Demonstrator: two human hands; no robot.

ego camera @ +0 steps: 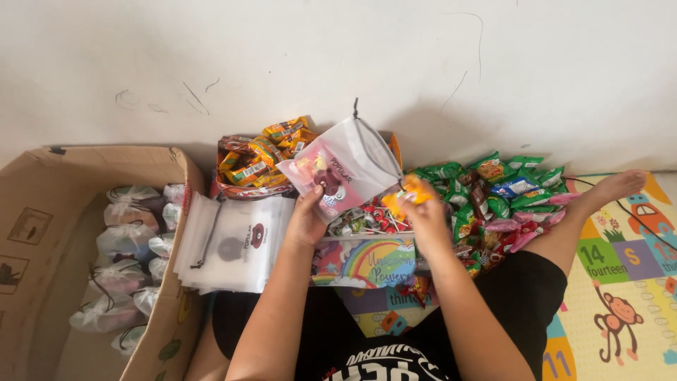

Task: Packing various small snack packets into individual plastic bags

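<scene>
My left hand (305,220) holds up a white drawstring pouch (349,166) with a pink panel and a brown bear print; a snack shows inside through the panel. My right hand (423,215) pinches a small orange-yellow candy packet (410,192) just right of the pouch's lower edge. Below both hands sits a tray of red-and-white lollipops (367,219). A box with a rainbow print (374,262) lies under the hands, in front of my lap.
A stack of flat white pouches (233,243) lies at left. An open cardboard box (84,254) holds several tied, filled pouches. Orange snack packs (264,159) sit behind; green, blue and pink packets (504,194) pile at right. My foot (613,189) rests on a colourful play mat.
</scene>
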